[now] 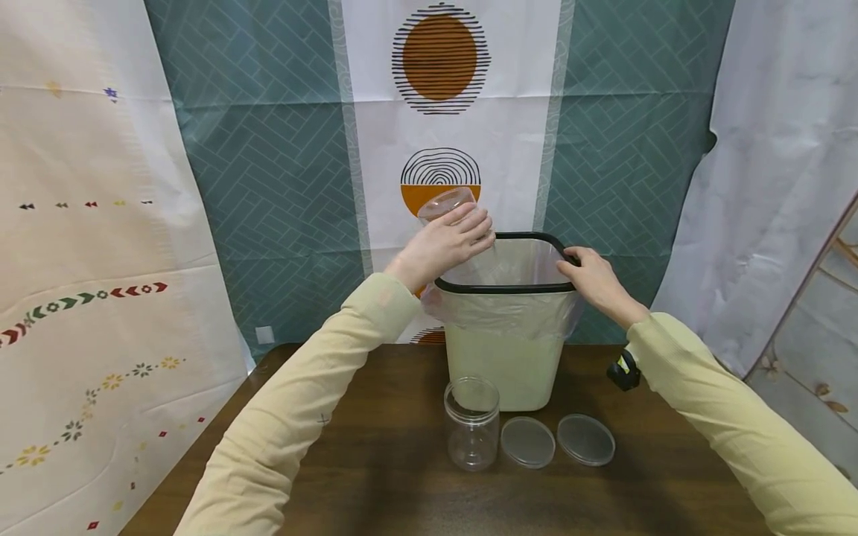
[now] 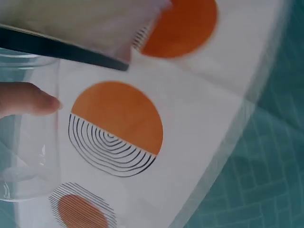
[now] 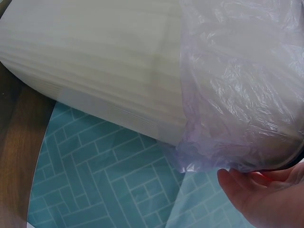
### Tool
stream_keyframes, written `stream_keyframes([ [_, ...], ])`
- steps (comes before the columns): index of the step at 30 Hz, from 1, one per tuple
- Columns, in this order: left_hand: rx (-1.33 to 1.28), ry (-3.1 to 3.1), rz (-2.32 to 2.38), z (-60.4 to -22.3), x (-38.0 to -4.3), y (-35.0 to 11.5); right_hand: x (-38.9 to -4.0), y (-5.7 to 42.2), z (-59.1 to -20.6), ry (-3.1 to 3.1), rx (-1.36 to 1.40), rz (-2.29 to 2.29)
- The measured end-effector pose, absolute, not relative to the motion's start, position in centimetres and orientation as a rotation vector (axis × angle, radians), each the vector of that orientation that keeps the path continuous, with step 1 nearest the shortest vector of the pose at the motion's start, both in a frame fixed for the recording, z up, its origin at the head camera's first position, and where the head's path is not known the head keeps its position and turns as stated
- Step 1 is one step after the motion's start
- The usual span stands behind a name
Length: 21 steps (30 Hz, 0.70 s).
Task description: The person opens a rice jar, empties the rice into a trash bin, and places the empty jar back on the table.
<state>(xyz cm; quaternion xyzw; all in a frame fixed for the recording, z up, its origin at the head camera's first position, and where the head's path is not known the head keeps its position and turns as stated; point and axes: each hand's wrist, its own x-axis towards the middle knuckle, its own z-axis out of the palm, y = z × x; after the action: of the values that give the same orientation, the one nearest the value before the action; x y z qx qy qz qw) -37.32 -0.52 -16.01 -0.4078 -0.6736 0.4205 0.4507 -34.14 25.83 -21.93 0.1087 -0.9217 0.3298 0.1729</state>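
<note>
My left hand [image 1: 445,242] grips a clear plastic jar [image 1: 445,202] above the left side of the trash bin [image 1: 503,365]. The jar is tipped, its base up and its threaded neck near the bin's black rim; in the left wrist view the thumb [image 2: 28,99] lies along the clear jar wall [image 2: 40,152]. Any contents are not visible. With my right hand [image 1: 599,279] I hold the bin's right rim, thumb on top, over the folded edge of a thin translucent bag [image 3: 237,90]. That bag lines the pale green bin and hangs over its outside.
In front of the bin stands a second clear jar [image 1: 472,439], uncovered. Two round clear lids [image 1: 528,442] lie flat to its right on the dark wooden table [image 1: 375,461]. A patterned curtain [image 1: 275,186] hangs right behind the bin.
</note>
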Motion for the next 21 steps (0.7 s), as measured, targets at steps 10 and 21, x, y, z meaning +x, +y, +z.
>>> stream_keyframes([
  [10, -1.091, -1.83, 0.773, -16.1, -37.4, -0.5, -34.2, 25.9, -22.0, -2.616, 0.31, 0.947],
  [21, -1.025, -2.097, 0.159, -15.5, -37.4, -1.9, -34.1, 25.8, -21.7, -2.622, 0.305, 0.939],
])
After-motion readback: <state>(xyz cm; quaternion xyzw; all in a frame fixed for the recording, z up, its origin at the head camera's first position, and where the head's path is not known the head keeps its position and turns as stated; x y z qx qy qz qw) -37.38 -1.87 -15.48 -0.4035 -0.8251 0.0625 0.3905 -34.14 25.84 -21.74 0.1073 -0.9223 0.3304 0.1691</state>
